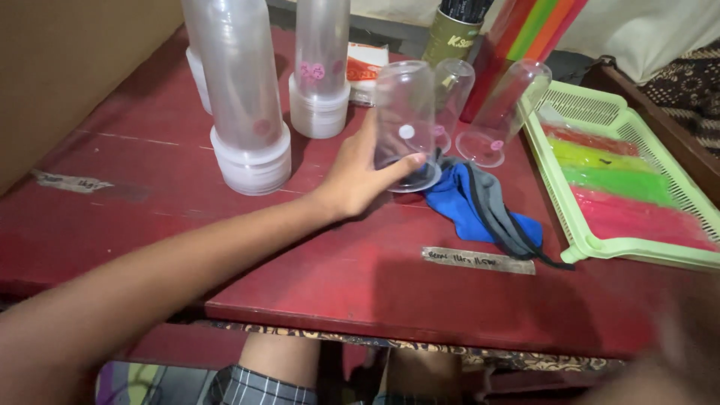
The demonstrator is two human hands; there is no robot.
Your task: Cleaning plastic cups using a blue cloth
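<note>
Left hand [358, 176]: clamped round an upturned clear jar [406, 120] — on the red desk [360, 285].
Right hand: blurred at the corner — cannot tell.
Beside: blue cloth [457, 201].

L hand [358, 176] wrapped round clear cup [405, 124], upside down on red table [300, 255], rim on blue/grey cloth [480, 210]. 2 more cups [504, 112] tilted just behind. Tall cup stacks [244, 97] to left. Green tray [637, 120] at right w/ coloured sheets. R hand not seen.

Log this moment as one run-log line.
left hand: grips upside-down clear cup | right hand: out of view | blue-grey cloth beside cup | green tray at right
</note>
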